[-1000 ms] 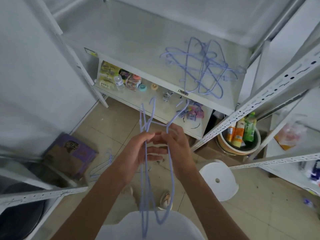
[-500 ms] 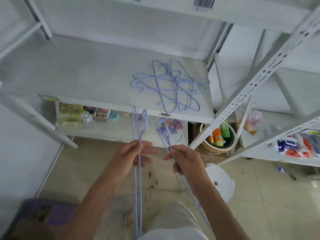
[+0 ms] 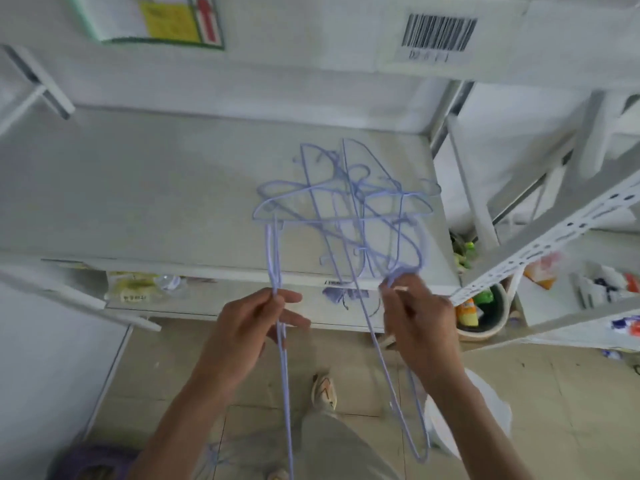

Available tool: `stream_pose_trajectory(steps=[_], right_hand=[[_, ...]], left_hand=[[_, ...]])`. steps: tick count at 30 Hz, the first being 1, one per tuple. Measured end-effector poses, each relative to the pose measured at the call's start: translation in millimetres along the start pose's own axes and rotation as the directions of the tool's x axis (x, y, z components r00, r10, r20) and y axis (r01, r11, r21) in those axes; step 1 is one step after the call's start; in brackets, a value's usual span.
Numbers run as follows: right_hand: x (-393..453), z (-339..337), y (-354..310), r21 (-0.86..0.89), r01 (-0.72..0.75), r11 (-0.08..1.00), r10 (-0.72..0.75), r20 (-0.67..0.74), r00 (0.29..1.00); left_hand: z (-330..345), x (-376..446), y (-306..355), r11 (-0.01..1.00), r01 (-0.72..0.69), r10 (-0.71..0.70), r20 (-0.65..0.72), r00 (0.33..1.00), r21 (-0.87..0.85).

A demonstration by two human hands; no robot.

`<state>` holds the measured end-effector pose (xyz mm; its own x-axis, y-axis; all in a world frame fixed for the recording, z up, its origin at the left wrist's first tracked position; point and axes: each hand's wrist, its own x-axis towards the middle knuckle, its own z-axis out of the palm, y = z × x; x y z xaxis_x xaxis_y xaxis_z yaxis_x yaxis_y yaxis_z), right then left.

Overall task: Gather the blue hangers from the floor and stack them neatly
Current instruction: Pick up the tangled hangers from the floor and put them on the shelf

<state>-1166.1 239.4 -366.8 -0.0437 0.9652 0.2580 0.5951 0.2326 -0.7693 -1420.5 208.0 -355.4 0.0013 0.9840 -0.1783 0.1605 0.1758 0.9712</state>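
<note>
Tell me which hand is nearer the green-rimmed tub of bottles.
Right. The right hand grips hangers just left of the tub; the left hand grips hangers farther left, beyond the right hand.

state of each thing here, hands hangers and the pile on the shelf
left hand: shut on a hanger, hanging down
right hand: shut on another hanger, hanging down
hanger pile: tangled, lying flat on shelf
bucket: upright, filled

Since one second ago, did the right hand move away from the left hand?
Yes. The right hand moved rightward, apart from the left hand, now below the hanger pile on the shelf's right part.
</note>
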Motion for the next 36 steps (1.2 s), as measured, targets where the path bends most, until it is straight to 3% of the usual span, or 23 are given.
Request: stream_pose_trajectory(steps=[3, 5, 7, 10, 12, 14, 18, 21, 25, 27, 31, 34, 36], right_hand=[[67, 7, 24, 0.371, -0.121, 0.921, 0.194, -0.168, 0.966], [110, 25, 46, 0.560, -0.181, 0.808, 0.386, -0.272, 0.881], [147, 51, 72, 0.688, -0.284, 0.667, 0.581, -0.242, 0.777], [187, 91, 100, 0.712, -0.493, 0.500, 0.744, -0.062, 0.666], [194, 109, 104, 0.696, -0.577, 0.427, 0.751, 0.082, 0.655], [194, 115, 104, 0.667, -0.625, 0.405, 0.733, 0.172, 0.658], [190, 103, 100, 0.683, -0.645, 0.342, 0.749, 0.217, 0.627], [179, 87, 94, 0.681, -0.613, 0.401, 0.746, 0.146, 0.649], [150, 72, 86, 0.675, -0.521, 0.522, 0.712, -0.010, 0.702], [138, 65, 83, 0.649, -0.444, 0.618, 0.663, -0.127, 0.738], [130, 55, 85, 0.470, -0.359, 0.806, 0.519, -0.269, 0.811], [131, 56, 97, 0.181, -0.431, 0.884, 0.442, -0.024, 0.897], [132, 60, 102, -0.004, -0.438, 0.899, 0.434, 0.142, 0.890]], left_hand=[[-5, 34, 6, 0.995, -0.059, 0.065, -0.065, 0.996, 0.081], [-5, 56, 7, 0.982, -0.106, 0.121, -0.090, 0.989, 0.156], [-4, 71, 6, 0.961, -0.140, 0.169, -0.107, 0.980, 0.237], [-6, 83, 1, 0.907, -0.161, 0.229, -0.133, 0.964, 0.389], [-9, 89, 0, 0.793, -0.133, 0.268, -0.145, 0.952, 0.595], [-14, 95, 3, 0.601, -0.124, 0.339, -0.111, 0.934, 0.789], [-23, 117, 15, 0.302, -0.143, 0.412, 0.007, 0.911, 0.943], [-23, 153, 29, 0.137, -0.190, 0.457, 0.108, 0.883, 0.972], [4, 224, 43, 0.008, -0.225, 0.496, 0.192, 0.847, 0.974], [26, 260, 40, -0.068, -0.245, 0.458, 0.249, 0.854, 0.967], [65, 298, -10, -0.055, -0.328, 0.244, 0.331, 0.911, 0.943], [82, 280, -61, -0.013, -0.279, 0.069, 0.279, 0.958, 0.960], [83, 262, -78, 0.047, -0.264, 0.099, 0.258, 0.961, 0.963]])
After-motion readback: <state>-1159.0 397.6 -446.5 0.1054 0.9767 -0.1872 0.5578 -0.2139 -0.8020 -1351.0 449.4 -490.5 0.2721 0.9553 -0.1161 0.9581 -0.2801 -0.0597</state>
